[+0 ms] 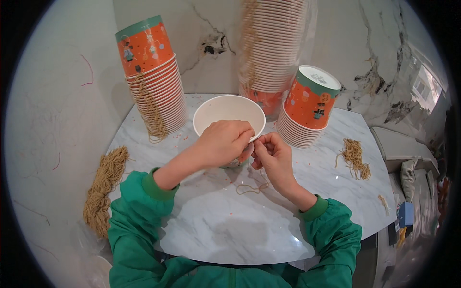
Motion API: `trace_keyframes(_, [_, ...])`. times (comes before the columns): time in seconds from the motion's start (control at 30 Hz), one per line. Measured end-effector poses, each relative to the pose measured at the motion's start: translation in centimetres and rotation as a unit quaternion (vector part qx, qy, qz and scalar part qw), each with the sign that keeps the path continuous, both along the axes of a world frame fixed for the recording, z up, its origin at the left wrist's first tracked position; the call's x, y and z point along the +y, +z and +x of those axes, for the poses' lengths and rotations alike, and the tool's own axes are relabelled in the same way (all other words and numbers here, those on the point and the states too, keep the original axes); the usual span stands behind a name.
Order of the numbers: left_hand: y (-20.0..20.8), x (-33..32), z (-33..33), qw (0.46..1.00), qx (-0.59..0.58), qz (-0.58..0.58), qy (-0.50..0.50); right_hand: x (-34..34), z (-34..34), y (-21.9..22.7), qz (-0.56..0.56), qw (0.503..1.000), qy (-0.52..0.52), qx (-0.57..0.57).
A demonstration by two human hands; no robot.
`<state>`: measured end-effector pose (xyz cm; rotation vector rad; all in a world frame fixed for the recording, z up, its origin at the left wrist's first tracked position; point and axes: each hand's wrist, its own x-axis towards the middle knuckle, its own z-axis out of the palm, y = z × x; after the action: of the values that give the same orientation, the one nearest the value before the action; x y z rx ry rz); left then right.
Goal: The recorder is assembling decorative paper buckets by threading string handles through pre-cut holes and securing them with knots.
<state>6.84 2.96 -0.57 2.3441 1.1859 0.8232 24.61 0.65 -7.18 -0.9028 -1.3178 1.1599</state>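
Note:
An open paper bucket [229, 103], white inside, stands upright on the marble table in front of me. Over its near right rim curls my left hand [224, 139], gripping the wall, with some fingers hidden behind the rim. Just right of it my right hand [274, 158] pinches a thin tan string [253, 188] close to the rim. From those fingers the string drops and lies in a loose loop on the tabletop. Whether its upper end passes through the bucket wall is hidden by the fingers.
Stacks of upside-down orange and green paper buckets stand at left [152, 72] and right [309, 105]. Behind rises a tall plastic-wrapped stack [276, 48]. Tan string bundles lie at the left edge [104, 192] and the right [354, 158]; more string hangs on the left stack.

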Motion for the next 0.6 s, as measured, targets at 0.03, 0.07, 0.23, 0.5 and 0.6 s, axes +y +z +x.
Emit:
trace_keyframes(0.03, [0.3, 0.7, -0.2, 0.998, -0.003, -0.060, -0.019, -0.1, 0.0, 0.2, -0.008, 1.000, 0.004, -0.002])
trace_keyframes(0.07, [0.5, 1.2, -0.4, 0.992, -0.007, -0.120, -0.037, -0.1, 0.0, 0.3, -0.016, 1.000, 0.008, -0.003])
trace_keyframes(0.23, [1.4, 2.5, -1.0, 0.965, -0.039, -0.234, -0.110, -0.3, 0.0, 0.5, -0.024, 1.000, 0.004, -0.011])
trace_keyframes(0.5, [1.3, 3.6, -1.2, 0.952, -0.001, -0.279, -0.122, -0.7, -0.3, 0.9, -0.019, 1.000, 0.002, -0.005])
trace_keyframes(0.6, [0.9, 3.8, -1.0, 0.950, -0.015, -0.284, -0.128, -0.7, -0.2, 1.0, -0.024, 1.000, -0.002, -0.011])
